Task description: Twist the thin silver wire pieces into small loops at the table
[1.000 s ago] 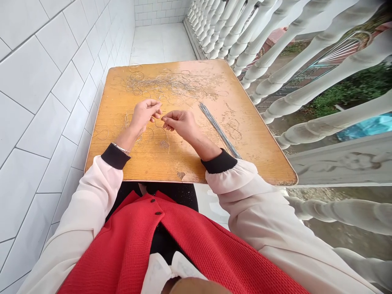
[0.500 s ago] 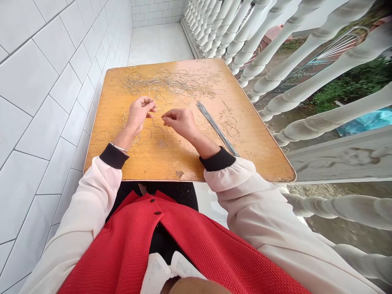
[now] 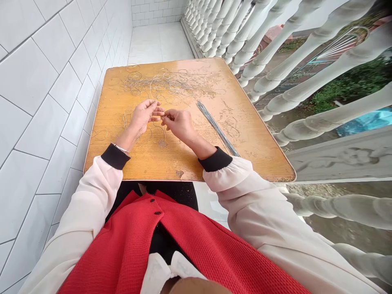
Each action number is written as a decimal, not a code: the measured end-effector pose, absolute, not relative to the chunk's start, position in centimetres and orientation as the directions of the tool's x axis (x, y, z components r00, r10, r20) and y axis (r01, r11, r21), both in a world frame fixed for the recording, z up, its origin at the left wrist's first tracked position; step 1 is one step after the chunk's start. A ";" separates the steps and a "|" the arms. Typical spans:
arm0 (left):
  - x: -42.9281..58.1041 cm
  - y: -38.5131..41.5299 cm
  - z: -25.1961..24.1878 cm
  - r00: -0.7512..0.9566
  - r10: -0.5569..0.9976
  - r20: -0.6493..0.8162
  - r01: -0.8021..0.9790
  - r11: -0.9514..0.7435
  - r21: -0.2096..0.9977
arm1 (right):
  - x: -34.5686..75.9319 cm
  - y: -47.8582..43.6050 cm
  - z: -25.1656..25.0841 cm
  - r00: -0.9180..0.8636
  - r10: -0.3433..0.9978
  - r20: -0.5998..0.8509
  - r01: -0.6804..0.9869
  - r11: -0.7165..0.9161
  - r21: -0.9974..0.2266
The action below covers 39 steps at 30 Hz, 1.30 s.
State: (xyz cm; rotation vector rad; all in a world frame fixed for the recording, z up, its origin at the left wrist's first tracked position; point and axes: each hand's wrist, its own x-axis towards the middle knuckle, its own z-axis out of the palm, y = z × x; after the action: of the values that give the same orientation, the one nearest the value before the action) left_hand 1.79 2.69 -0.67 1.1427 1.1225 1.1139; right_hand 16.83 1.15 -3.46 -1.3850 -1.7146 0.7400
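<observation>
While my fingertips close on a thin wire (image 3: 160, 117), my left hand (image 3: 142, 116) and right hand (image 3: 179, 124) pinch it between them, almost touching, just above the orange wooden tabletop (image 3: 245, 151). Short wire curls lie near my left hand. A bundle of straight wire rods (image 3: 217, 127) lies to the right of my right hand, and a loose tangle of wire (image 3: 165, 83) spreads across the far side.

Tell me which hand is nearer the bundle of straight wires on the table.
Right. The right hand is to the left of the bundle of straight wires, not touching it; the left hand is farther left, beyond the right hand.
</observation>
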 end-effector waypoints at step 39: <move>0.7 3.2 -0.6 -0.002 1.000 0.005 -0.025 -0.005 1.000 | 18.2 1.5 -3.8 -0.297 0.890 0.345 0.857 0.408 -0.315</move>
State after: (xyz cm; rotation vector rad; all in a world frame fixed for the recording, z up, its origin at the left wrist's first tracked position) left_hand 0.71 3.20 -0.59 1.1933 1.1896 1.2263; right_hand 18.23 1.55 -3.78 -1.4870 -2.2044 0.0969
